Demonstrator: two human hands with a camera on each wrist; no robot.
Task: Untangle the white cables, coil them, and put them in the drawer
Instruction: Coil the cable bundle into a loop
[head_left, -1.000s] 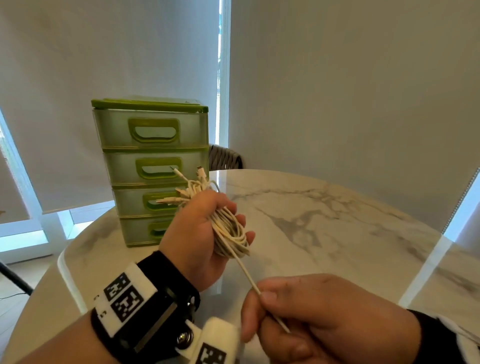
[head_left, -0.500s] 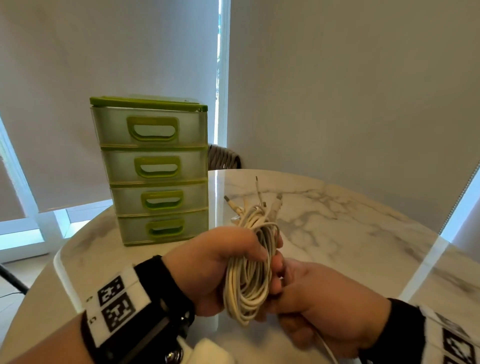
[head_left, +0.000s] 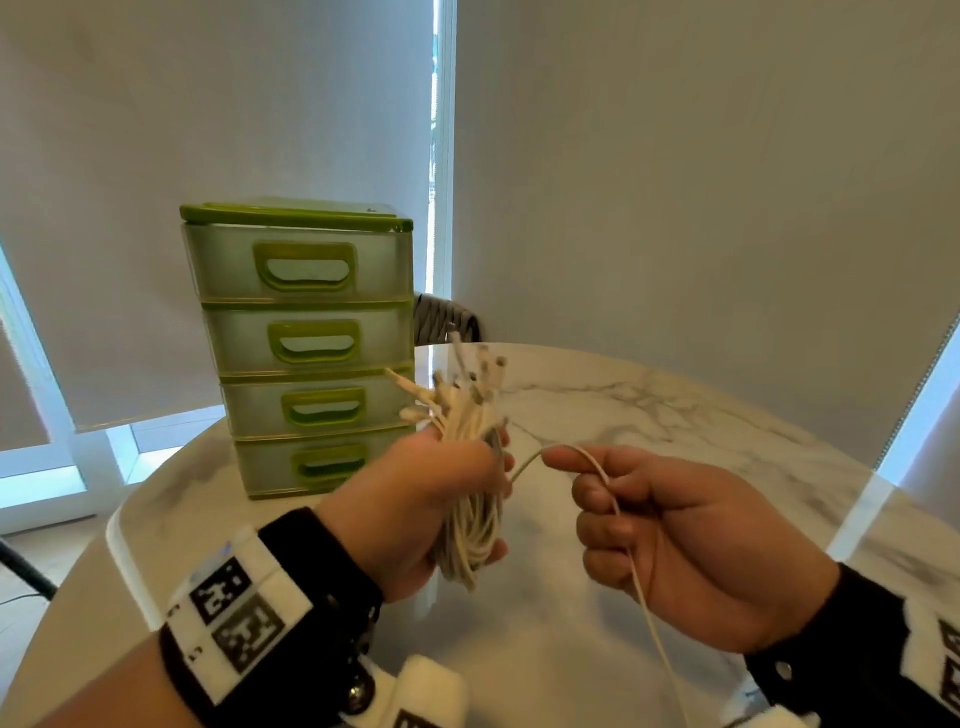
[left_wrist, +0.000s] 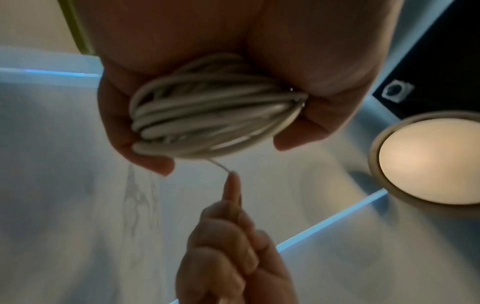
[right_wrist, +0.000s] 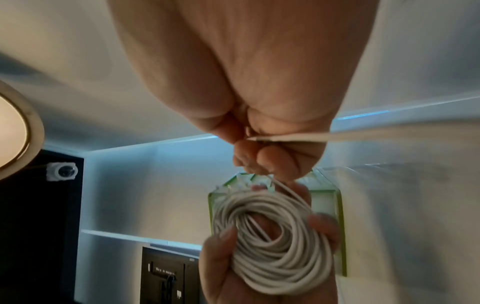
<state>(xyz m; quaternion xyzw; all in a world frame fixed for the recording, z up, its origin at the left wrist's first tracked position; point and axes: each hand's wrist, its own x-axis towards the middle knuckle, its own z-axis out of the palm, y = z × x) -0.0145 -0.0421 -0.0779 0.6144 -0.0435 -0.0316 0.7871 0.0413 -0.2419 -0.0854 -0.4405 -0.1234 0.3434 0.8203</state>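
My left hand (head_left: 441, 499) grips a coil of white cables (head_left: 472, 525) above the table, with several plug ends (head_left: 467, 384) fanning up out of the fist. The coil (left_wrist: 207, 117) fills my palm in the left wrist view and shows as a round bundle (right_wrist: 275, 242) in the right wrist view. One loose cable strand (head_left: 608, 483) leads from the coil to my right hand (head_left: 649, 525), which holds it in curled fingers, then trails down toward me. The green drawer unit (head_left: 306, 353) stands behind my left hand, all its drawers closed.
The round marble table (head_left: 675, 415) lies under both hands; its far edge curves behind the drawer unit. A dark wicker chair back (head_left: 441, 319) shows beyond the table. White blinds cover the windows behind. A round ceiling lamp (left_wrist: 428, 162) appears in the wrist views.
My right hand has drawn away to the right of the coil, pulling the loose strand out. My left hand has lifted with the coil, back toward the drawer unit.
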